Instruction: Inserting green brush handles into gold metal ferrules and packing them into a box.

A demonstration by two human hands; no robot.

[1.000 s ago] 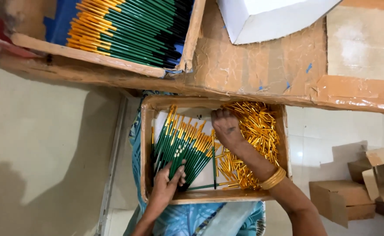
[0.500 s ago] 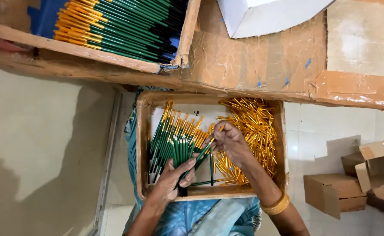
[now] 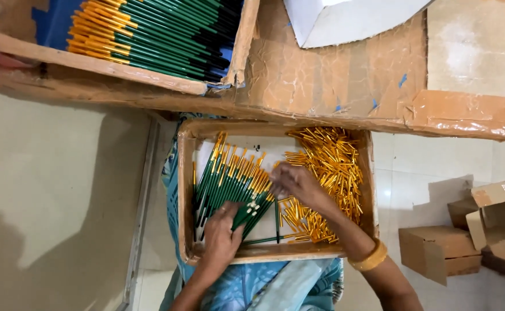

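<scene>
A shallow cardboard tray [image 3: 184, 190] rests on my lap. Its left half holds a fan of green sticks with gold tips [image 3: 226, 181]; its right half holds a heap of loose gold caps [image 3: 330, 167]. My left hand [image 3: 220, 236] lies on the lower ends of the green sticks, fingers closed around a small bunch with white ends. My right hand [image 3: 295, 183], with a gold bangle on its wrist, reaches to the gold tips of the sticks at the tray's middle, fingertips pinched there; what it holds is hidden.
A bigger cardboard box [image 3: 238, 55] of finished green and gold sticks [image 3: 154, 31] lies beyond the tray on a large cardboard sheet [image 3: 333, 80]. A white box [image 3: 344, 20] sits at the top. Small brown cartons [image 3: 445, 247] stand on the floor at right.
My right hand has come off the gold cap heap and moved left to the stick tips. My left hand has slid up and closed on the sticks' lower ends.
</scene>
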